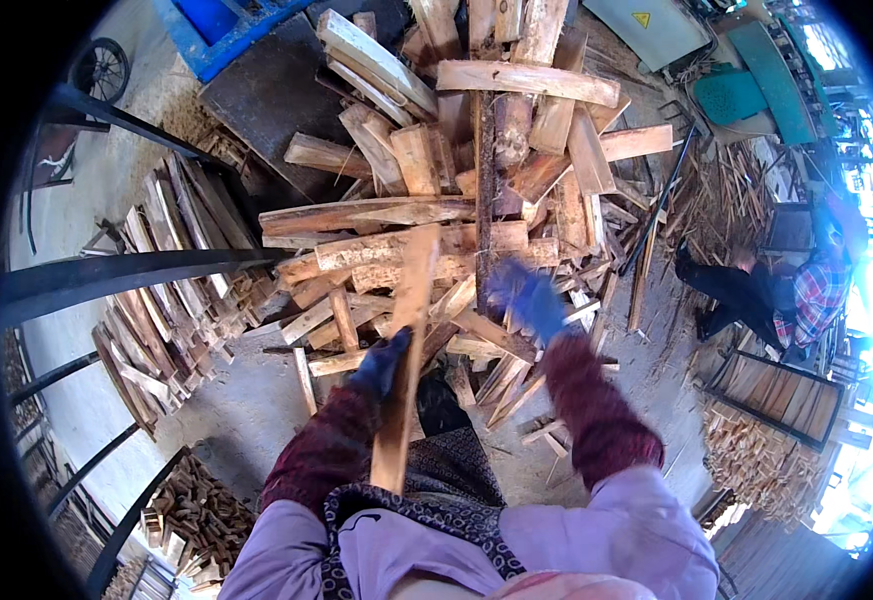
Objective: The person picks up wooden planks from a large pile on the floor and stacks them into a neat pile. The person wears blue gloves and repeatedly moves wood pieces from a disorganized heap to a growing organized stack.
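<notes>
My left hand (381, 362), in a blue glove, grips a long flat wooden board (405, 340) about its middle; the board runs from near my chest up toward the wood pile. My right hand (527, 296), also in a blue glove, is raised and blurred just in front of the pile, with nothing visible in it. Both forearms wear dark red knitted sleeves. Ahead lies a big heap of rough wooden offcuts (457, 180), planks and slabs crossing each other.
Black metal rack bars (127, 275) curve on the left, with stacked short wood pieces (162, 300) behind them. Another person (777, 290) in a plaid shirt crouches at the right near crates of cut sticks (767, 420). Sawdust covers the concrete floor (247, 400).
</notes>
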A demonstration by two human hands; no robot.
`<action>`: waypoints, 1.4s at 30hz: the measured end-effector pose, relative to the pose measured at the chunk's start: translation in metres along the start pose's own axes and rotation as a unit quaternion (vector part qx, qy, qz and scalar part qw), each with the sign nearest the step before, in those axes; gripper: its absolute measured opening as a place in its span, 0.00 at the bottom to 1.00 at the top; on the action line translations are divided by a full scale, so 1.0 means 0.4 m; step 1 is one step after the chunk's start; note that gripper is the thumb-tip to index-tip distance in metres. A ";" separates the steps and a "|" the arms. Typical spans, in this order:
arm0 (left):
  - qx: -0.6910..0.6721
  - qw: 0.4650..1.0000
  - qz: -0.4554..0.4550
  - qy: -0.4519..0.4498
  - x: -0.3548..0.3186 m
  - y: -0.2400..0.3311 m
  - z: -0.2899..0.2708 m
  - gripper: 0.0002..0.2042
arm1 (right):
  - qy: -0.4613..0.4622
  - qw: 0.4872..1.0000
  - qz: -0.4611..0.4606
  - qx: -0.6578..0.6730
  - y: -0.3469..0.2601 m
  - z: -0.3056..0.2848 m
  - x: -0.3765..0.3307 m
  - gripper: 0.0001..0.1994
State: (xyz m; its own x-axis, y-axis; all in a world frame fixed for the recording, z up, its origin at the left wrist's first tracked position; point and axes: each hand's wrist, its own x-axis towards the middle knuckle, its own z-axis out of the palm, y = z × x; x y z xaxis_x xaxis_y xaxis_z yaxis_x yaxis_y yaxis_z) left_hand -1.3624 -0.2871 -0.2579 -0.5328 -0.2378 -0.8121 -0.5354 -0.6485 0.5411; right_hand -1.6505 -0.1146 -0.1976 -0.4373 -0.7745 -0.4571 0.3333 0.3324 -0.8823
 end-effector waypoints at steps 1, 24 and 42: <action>-0.010 1.000 -0.009 0.015 -0.003 -0.035 -0.042 0.29 | 0.101 0.995 0.009 0.006 -0.085 -0.104 0.123 0.23; 0.058 0.997 -0.005 -0.044 -0.086 0.277 0.255 0.32 | 0.226 0.970 0.039 0.084 -0.168 -0.487 0.064 0.29; -0.020 0.987 0.039 -0.154 0.056 0.095 0.280 0.29 | -0.137 0.901 0.212 -0.353 -0.213 0.085 -0.290 0.34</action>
State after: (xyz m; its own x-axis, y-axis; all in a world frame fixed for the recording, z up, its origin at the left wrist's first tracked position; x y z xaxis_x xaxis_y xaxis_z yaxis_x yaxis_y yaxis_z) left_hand -1.4680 -0.2361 -0.2314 -0.7486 -0.0601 -0.6603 -0.4620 -0.6670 0.5845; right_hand -1.5998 -0.0713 -0.0657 -0.1406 -0.5688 -0.8104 -0.2340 0.8144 -0.5310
